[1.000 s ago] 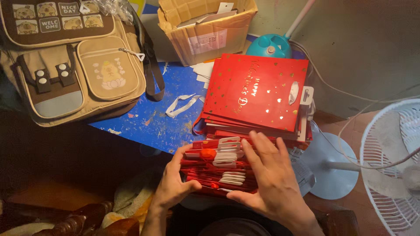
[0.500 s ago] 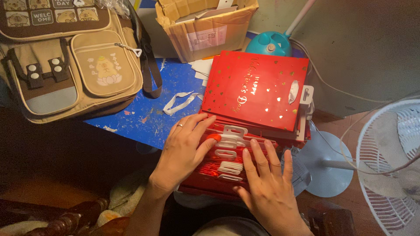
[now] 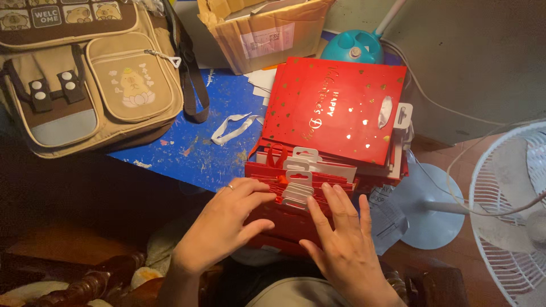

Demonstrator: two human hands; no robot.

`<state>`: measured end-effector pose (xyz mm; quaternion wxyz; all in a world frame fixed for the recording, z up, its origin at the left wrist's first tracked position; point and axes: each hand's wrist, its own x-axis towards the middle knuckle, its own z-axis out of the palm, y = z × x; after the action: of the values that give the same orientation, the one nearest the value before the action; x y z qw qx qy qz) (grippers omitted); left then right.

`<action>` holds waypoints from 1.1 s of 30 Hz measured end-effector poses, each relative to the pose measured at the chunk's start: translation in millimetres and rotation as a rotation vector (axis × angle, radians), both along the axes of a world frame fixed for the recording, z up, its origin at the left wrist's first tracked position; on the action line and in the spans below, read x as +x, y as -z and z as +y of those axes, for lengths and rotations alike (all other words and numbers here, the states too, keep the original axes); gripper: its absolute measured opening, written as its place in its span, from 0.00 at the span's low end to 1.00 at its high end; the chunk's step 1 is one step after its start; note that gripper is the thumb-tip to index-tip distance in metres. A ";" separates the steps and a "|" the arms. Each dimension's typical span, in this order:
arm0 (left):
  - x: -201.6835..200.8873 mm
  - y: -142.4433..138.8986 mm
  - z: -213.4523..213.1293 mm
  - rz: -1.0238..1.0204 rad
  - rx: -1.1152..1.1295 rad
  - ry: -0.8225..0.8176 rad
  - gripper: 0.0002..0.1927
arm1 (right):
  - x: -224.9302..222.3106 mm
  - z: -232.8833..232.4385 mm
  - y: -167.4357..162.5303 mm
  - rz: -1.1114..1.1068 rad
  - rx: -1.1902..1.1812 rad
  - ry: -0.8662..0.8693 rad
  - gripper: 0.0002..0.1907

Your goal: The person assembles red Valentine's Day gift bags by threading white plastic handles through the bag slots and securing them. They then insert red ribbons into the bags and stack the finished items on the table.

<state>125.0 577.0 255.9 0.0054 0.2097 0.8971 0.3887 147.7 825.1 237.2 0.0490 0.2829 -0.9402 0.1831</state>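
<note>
both hands lie flat with the grip open, left hand (image 3: pixel 227 224) and right hand (image 3: pixel 347 250) pressing a stack of red gift bags (image 3: pixel 287 219) at 6 o'clock, on the blue worktop (image 3: pixel 187 150). a tan backpack (image 3: pixel 91 74) sits at 10 o'clock.

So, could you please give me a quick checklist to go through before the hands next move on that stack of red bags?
1. Left hand flat on the stack of red gift bags: ok.
2. Right hand on the stack: ok.
3. White hang tabs lined up: not ok, staggered.
4. Stack fully on the blue table: not ok, overhangs the edge.
5. Top red bag behind sits square: not ok, tilted.
6. Bag count: cannot tell.
</note>
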 end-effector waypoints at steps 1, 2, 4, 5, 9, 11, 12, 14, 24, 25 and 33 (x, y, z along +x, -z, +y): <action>3.1 2.1 1.4 0.024 -0.011 0.006 0.24 | -1.6 -1.5 2.2 -0.005 0.002 -0.010 0.44; 6.8 4.0 3.7 0.022 -0.045 -0.035 0.25 | -2.5 -3.2 4.4 -0.008 0.003 -0.019 0.43; 12.2 8.6 12.1 0.024 -0.109 -0.121 0.27 | -4.7 -5.4 8.7 -0.002 -0.009 -0.022 0.43; 13.5 9.9 13.7 0.028 -0.119 -0.135 0.27 | -5.6 -5.6 10.5 0.002 -0.014 -0.025 0.44; 18.5 11.1 12.8 0.029 -0.127 -0.178 0.25 | -2.2 -4.7 15.7 -0.013 -0.147 0.023 0.42; 21.0 10.9 10.7 0.051 -0.108 -0.177 0.23 | -1.9 -2.1 18.0 -0.014 -0.177 0.044 0.39; 22.4 10.9 9.7 0.075 -0.094 -0.167 0.21 | -2.6 -0.9 19.3 -0.026 -0.199 0.048 0.36; 24.4 11.5 9.0 0.093 -0.089 -0.160 0.19 | -4.5 0.0 21.9 -0.049 -0.245 0.058 0.30; 20.5 21.5 15.9 0.063 -0.315 -0.080 0.10 | 6.4 -3.5 24.5 0.061 -0.186 0.028 0.23; 19.0 22.4 16.0 0.080 -0.365 -0.062 0.08 | 9.2 -1.8 24.0 0.079 -0.204 0.057 0.23; 18.8 12.5 4.4 -0.115 -0.349 0.093 0.08 | 17.8 14.6 12.7 0.031 -0.153 0.015 0.31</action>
<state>143.8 581.5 243.4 0.1110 0.2241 0.9385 0.2380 165.5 839.7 224.5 0.0866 0.2740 -0.9247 0.2497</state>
